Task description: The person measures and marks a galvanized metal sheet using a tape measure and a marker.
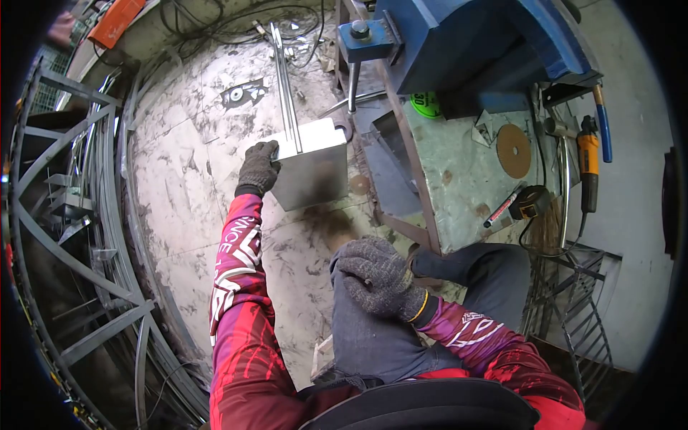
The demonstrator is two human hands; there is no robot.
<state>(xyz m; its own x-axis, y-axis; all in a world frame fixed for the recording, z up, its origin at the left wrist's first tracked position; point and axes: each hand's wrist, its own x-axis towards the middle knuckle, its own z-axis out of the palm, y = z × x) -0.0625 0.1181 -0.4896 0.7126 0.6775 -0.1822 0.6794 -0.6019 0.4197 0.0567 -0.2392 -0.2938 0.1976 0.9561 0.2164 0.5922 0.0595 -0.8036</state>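
A square metal box (308, 175) with shiny faces stands on the floor ahead. My left hand (259, 168), in a dark grey knit glove, grips its upper left edge with the fingers curled over. Long thin metal bars (284, 86) reach from the top of the box to the floor beyond. My right hand (376, 276), gloved alike, rests on my bent knee, its fingers bent and lying against the jeans; nothing shows in it.
A metal-topped bench (459, 172) at the right carries a brown disc (514, 151), a red-white marker (504, 206) and a tape measure (529, 203). Above is a blue machine (459, 54). An orange-black power tool (589, 161) hangs at right. Steel framing (107, 265) lines the left.
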